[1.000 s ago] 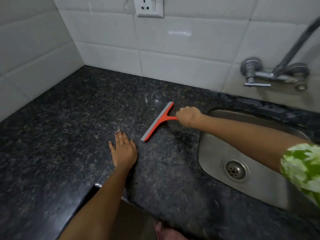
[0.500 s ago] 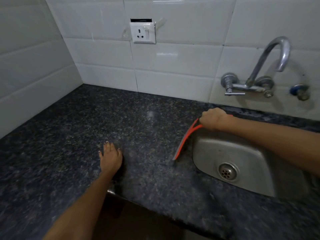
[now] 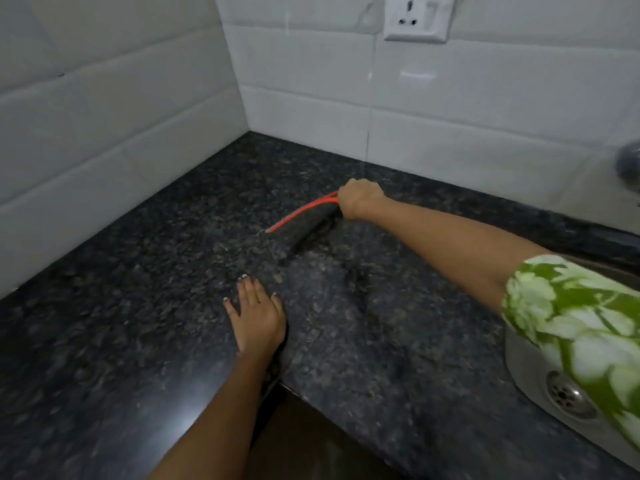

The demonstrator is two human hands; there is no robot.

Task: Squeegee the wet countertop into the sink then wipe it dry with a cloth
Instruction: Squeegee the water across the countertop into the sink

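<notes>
The dark speckled granite countertop (image 3: pixel 145 292) fills most of the view. My right hand (image 3: pixel 360 199) is shut on the handle of a red squeegee (image 3: pixel 301 213), whose blade rests on the counter near the back wall and runs down-left from the fist. Flat on the counter near the front edge, fingers together, lies my left hand (image 3: pixel 256 317), holding nothing. The steel sink (image 3: pixel 519 362) with its drain (image 3: pixel 568 396) shows at the lower right, partly hidden by my green-and-white sleeve (image 3: pixel 575 327). No cloth is in view.
White tiled walls meet in a corner behind the counter at the left. A white wall socket (image 3: pixel 417 19) sits high on the back wall. Part of a tap fitting (image 3: pixel 628 162) shows at the right edge. The counter's front edge steps inward by my left wrist.
My right hand has carried the squeegee from the sink's left rim back out to the left, onto the counter near the back wall. The camera has swung left. My left hand has stayed flat.
</notes>
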